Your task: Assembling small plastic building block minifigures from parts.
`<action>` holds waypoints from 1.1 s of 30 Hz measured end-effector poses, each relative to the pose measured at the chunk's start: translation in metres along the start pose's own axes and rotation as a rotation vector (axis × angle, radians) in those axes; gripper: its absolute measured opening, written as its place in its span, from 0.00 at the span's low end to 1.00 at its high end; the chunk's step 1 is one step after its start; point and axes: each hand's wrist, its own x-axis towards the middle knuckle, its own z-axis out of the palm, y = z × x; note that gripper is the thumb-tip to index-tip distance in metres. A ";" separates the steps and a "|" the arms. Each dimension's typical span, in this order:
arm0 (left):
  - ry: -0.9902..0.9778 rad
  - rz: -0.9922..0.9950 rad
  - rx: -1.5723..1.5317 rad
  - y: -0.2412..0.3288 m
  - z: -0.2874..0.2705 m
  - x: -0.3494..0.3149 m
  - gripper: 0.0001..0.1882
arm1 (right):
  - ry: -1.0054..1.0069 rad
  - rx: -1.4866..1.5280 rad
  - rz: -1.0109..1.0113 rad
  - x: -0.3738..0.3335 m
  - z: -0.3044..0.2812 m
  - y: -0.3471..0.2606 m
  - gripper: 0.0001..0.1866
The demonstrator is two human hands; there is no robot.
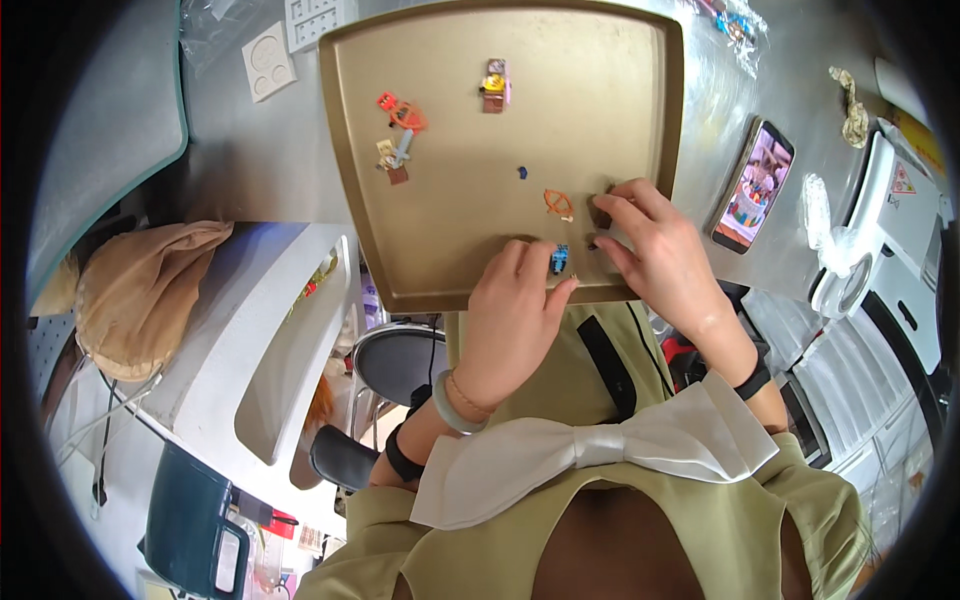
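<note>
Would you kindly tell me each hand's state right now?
Left hand: at a blue toy piece; grip cannot be told.
Right hand: at a dark brown piece; grip cannot be told.

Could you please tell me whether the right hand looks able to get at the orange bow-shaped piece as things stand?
Probably yes: the orange bow-shaped piece lies uncovered on the tray, just left of the right hand, though a small dark piece sits at that hand's fingers.

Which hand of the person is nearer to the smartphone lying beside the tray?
Right. The right hand is over the tray, left of the smartphone; the left hand is farther left, at the tray's near edge.
</note>
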 end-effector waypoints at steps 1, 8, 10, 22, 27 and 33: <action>0.022 -0.037 0.023 0.001 0.006 0.000 0.18 | -0.011 0.010 0.006 0.000 0.004 0.002 0.14; 0.191 -0.080 0.096 0.002 0.030 0.002 0.16 | 0.151 0.075 -0.068 -0.001 0.019 0.023 0.12; 0.204 -0.101 0.115 0.001 0.031 0.001 0.15 | 0.211 0.118 -0.087 -0.003 0.016 0.021 0.10; 0.229 -0.209 -0.633 -0.007 0.004 -0.006 0.12 | 0.010 -0.086 -0.276 -0.018 0.031 0.022 0.07; 0.166 -0.243 -0.709 -0.009 -0.001 -0.008 0.13 | 0.030 0.256 -0.169 -0.020 0.032 0.026 0.06; 0.172 -0.236 -0.937 -0.002 -0.003 -0.001 0.16 | 0.036 0.738 -0.006 -0.013 0.019 0.017 0.05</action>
